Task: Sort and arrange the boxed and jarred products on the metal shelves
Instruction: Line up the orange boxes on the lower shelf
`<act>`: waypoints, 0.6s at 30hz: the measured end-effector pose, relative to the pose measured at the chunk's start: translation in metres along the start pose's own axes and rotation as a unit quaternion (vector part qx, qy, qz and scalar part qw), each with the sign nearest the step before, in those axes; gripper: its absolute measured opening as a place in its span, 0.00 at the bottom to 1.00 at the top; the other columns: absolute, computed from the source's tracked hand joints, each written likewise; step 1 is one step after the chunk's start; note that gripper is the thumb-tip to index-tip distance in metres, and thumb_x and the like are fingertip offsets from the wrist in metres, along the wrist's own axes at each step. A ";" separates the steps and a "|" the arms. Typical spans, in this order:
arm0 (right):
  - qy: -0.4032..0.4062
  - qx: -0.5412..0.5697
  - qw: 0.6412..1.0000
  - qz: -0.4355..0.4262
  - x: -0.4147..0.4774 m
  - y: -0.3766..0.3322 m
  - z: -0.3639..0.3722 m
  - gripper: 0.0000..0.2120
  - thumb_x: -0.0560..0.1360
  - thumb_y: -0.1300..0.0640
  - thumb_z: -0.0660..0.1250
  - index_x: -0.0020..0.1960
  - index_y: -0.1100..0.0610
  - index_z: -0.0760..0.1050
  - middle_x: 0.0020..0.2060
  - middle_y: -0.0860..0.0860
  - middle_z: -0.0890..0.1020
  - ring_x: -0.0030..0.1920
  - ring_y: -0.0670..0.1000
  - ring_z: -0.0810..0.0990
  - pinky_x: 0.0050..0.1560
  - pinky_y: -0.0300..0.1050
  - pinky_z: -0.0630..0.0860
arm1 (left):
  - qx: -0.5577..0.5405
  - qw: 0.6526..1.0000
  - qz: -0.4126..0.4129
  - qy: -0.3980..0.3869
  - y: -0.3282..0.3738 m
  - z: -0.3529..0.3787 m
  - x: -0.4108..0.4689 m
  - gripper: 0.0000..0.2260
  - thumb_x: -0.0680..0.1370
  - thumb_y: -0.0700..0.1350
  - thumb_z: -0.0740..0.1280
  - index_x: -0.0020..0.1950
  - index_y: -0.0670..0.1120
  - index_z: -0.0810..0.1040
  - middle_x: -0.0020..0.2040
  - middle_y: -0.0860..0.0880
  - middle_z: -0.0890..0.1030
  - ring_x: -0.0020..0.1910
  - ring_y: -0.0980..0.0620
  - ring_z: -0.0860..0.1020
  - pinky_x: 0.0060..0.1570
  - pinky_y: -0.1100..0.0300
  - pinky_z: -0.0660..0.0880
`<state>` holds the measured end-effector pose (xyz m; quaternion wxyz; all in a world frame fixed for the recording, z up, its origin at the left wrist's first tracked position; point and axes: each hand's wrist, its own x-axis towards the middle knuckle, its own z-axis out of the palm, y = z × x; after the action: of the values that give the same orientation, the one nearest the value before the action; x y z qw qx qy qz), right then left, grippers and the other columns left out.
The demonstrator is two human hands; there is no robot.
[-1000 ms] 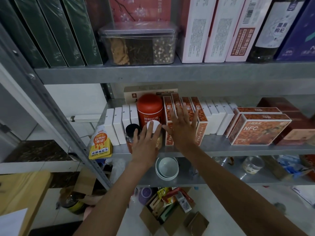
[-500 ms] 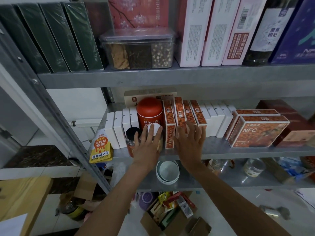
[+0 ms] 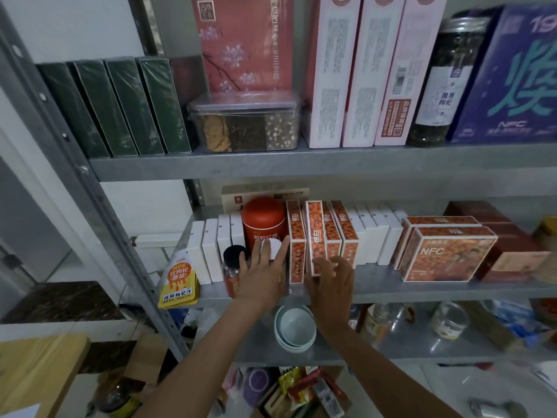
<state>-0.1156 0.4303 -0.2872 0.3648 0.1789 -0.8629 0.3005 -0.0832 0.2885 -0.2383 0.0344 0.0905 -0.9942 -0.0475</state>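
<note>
Your right hand (image 3: 331,285) is gripping the lower end of an orange box (image 3: 315,233) in the row on the middle shelf (image 3: 422,289), curled fingers hiding its base. Your left hand (image 3: 265,276) is lying flat, fingers straight, covering most of a white-capped jar (image 3: 272,247) beside it.

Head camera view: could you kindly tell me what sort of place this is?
Probably a stockroom or small shop's storage area, though I can't be sure. Grey bolted metal shelves hold repeated stock: four identical dark green boxes, a row of orange berry-print cartons, and three matching tall pink-and-white boxes.
</note>
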 end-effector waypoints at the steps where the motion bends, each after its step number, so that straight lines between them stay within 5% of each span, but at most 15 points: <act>1: -0.014 0.021 1.000 0.016 0.000 -0.001 -0.002 0.29 0.69 0.58 0.79 0.62 0.54 0.65 0.55 0.65 0.79 0.54 0.65 0.79 0.50 0.61 0.80 | 0.000 1.000 0.002 -0.001 0.002 -0.002 0.000 0.48 0.77 0.58 0.67 0.72 0.63 0.26 0.80 0.43 0.41 0.78 0.42 0.37 0.73 0.37 0.41; 7: -0.075 0.148 0.972 0.169 0.002 -0.008 -0.006 0.18 0.79 0.50 0.66 0.64 0.59 0.73 0.57 0.56 0.81 0.55 0.57 0.80 0.55 0.54 0.79 | 0.003 1.000 0.001 0.002 0.010 -0.008 0.000 0.45 0.79 0.56 0.65 0.67 0.66 0.23 0.80 0.41 0.43 0.78 0.41 0.40 0.72 0.34 0.43; 11: -0.013 0.162 0.964 0.212 0.008 -0.017 -0.011 0.18 0.75 0.58 0.72 0.63 0.60 0.74 0.52 0.58 0.83 0.45 0.57 0.84 0.48 0.43 0.77 | 0.001 1.000 0.001 -0.003 0.010 -0.008 -0.001 0.46 0.78 0.56 0.66 0.67 0.66 0.23 0.79 0.41 0.42 0.78 0.41 0.40 0.72 0.34 0.42; 14: 0.001 0.201 0.945 0.259 0.014 -0.020 -0.024 0.22 0.76 0.55 0.72 0.67 0.57 0.72 0.52 0.54 0.84 0.42 0.51 0.82 0.42 0.30 0.70 | 0.004 1.000 0.002 0.004 0.010 -0.006 0.000 0.46 0.79 0.56 0.65 0.66 0.66 0.22 0.79 0.41 0.44 0.78 0.41 0.41 0.73 0.34 0.43; 18: 0.038 0.209 0.949 0.233 0.018 -0.023 -0.047 0.20 0.73 0.56 0.75 0.63 0.58 0.77 0.49 0.51 0.84 0.41 0.46 0.81 0.44 0.37 0.77 | -0.012 1.000 -0.003 0.009 0.009 -0.006 -0.001 0.44 0.79 0.55 0.65 0.70 0.65 0.26 0.79 0.41 0.46 0.78 0.41 0.43 0.73 0.35 0.43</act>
<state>-0.0908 0.4414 -0.2390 0.2712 0.0333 -0.7841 0.5573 -0.0834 0.2971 -0.2313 0.0447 0.0934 -0.9929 -0.0583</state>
